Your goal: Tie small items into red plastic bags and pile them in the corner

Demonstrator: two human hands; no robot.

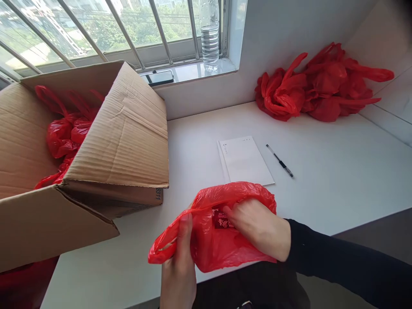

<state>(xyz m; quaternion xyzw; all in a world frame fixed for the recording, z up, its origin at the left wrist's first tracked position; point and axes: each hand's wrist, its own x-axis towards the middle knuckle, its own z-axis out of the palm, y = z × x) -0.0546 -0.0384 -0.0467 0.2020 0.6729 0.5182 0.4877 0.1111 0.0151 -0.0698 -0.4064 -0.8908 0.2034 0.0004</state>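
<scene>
A thin red plastic bag [206,240] is held above the table's front edge, its mouth spread wide toward me. My left hand [180,257] grips the bag's left side, thumb over the film and the other fingers behind it. Inside the opening is my right hand [257,225], reaching in from the right with its knuckles up. A finger of it touches a small dark red packet [222,219] with light printed characters. Most of that hand's fingers are hidden, so whether they grip the packet does not show.
On the left stands an open cardboard box [128,128] containing tied red bags [62,137]. A white booklet [247,161] and a black pen [280,161] lie beyond my hands. More red bags [331,86] sit against the wall. The sill holds a water bottle [210,43] and a phone [160,77].
</scene>
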